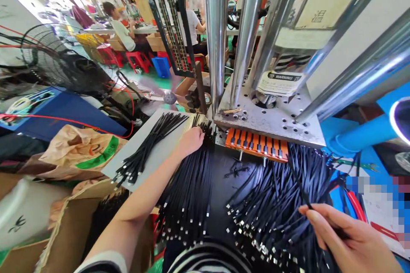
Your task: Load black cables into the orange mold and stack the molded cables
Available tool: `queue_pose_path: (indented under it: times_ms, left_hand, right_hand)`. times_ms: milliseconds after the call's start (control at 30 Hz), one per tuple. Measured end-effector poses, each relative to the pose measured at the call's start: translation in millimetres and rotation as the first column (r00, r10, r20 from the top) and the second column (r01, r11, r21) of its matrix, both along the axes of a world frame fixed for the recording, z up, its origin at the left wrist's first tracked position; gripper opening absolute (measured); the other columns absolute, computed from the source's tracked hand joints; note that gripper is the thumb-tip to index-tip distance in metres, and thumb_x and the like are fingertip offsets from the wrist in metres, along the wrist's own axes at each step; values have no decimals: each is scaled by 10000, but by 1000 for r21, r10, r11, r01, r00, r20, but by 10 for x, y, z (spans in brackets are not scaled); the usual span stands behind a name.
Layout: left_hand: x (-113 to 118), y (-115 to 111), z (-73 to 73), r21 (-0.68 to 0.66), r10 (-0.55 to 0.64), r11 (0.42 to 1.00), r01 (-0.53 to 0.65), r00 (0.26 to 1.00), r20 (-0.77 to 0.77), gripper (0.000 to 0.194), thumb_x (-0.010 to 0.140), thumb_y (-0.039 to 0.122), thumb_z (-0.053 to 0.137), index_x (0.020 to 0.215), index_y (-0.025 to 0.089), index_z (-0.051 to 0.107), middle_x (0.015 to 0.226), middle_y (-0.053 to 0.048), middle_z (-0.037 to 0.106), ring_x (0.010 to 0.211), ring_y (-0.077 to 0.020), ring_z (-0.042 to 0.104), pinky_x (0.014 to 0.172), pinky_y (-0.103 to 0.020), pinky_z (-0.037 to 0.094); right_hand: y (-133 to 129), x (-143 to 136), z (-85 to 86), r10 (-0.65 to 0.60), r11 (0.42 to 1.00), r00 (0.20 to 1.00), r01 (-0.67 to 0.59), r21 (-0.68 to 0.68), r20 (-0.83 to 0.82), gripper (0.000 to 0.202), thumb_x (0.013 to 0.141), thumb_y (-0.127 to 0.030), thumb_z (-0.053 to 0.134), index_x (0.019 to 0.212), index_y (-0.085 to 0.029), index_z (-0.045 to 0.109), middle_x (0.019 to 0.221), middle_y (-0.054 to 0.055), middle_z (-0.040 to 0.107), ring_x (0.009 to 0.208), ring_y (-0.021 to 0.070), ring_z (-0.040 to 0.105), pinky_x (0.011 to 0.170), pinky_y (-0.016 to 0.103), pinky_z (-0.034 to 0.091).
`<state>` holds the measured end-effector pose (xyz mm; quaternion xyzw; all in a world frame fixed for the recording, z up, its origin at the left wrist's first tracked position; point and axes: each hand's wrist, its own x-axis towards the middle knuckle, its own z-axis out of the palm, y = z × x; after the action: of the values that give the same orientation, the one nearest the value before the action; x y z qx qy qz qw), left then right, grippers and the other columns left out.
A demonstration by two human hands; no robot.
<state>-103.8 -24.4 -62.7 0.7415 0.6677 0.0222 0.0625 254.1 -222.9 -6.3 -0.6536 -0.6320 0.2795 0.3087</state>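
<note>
Flat black cables with metal plugs lie in piles on a dark worktop. My left hand (pixel 191 140) is closed at the far end of the middle cable bundle (pixel 192 179); its fingertips are hidden, so what they hold cannot be made out. Between the thumb and fingers of my right hand (pixel 342 226) is pinched a black cable (pixel 301 185), which runs up toward the press. Below that hand spreads the right-hand cable pile (pixel 272 213), plugs toward me. An orange fixture (pixel 256 144) under the press plate holds several black plugs in a row.
The steel press plate (pixel 269 115) and its thick columns (pixel 216 38) stand ahead. Another cable bundle (pixel 150 145) lies on a grey board (pixel 112 168) at left. A fan (pixel 64 59), a cardboard box (pixel 60 226) and red-handled pliers (pixel 356 207) are around. People sit at benches behind.
</note>
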Motion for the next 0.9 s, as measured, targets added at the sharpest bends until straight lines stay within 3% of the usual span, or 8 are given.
queue_pose_path:
  times_ms: [133,200,300,433,567,733,900]
  left_hand:
    - [-128,-41,65,-14,-30,999,31,999,19,284,984,370,416,1047,133,559,975,-102,662,927,-232,646,824,-339,495]
    - [-83,-114,79,-12,-45,999,45,999,-6,324,934,423,521,1063,129,566,1073,-128,637,1005,-263,625,866,-362,487]
    - [5,-171,71,-12,-19,1000,19,999,-50,245,943,320,492,1037,115,587,1107,-164,619,1045,-295,613,868,-388,480]
    - [-49,-109,61,-24,53,998,-54,998,-44,298,995,282,344,1050,107,580,1003,-146,658,949,-267,648,822,-372,489]
    - [-160,-7,52,-36,51,998,-52,998,-33,324,973,396,435,1073,127,585,1109,-143,638,1022,-271,628,859,-361,483]
    - [-174,44,45,-89,29,996,-32,999,-31,281,968,303,424,969,111,629,1040,-164,664,1013,-288,638,871,-374,476]
    - [-149,23,57,-67,19,998,-18,1000,14,303,937,377,506,1036,106,601,1103,-186,648,1046,-326,620,864,-398,470]
  right_hand:
    - [266,-378,237,268,960,963,-268,-87,-9,417,929,-503,466,654,-206,567,507,-41,443,449,98,441,431,210,341]
    - [380,-521,248,352,931,936,-350,-106,-2,446,953,-499,419,629,-203,502,510,-50,391,460,91,385,446,221,295]
    - [497,-668,200,419,900,908,-415,-135,-5,464,963,-515,392,624,-201,436,523,-60,335,479,85,336,474,234,250]
    - [571,-727,147,444,882,896,-440,-169,-14,467,969,-510,377,621,-198,388,542,-59,342,506,87,347,507,247,234]
    - [601,-722,117,446,877,895,-444,-184,-33,454,963,-494,384,617,-200,365,542,-57,359,517,93,353,521,254,232]
    - [625,-765,108,428,886,903,-428,-180,-40,439,956,-492,393,628,-201,396,559,-55,378,521,95,371,525,261,226]
    - [639,-798,140,433,888,901,-431,-160,-21,416,955,-447,415,623,-198,414,535,-59,382,512,94,372,527,263,226]
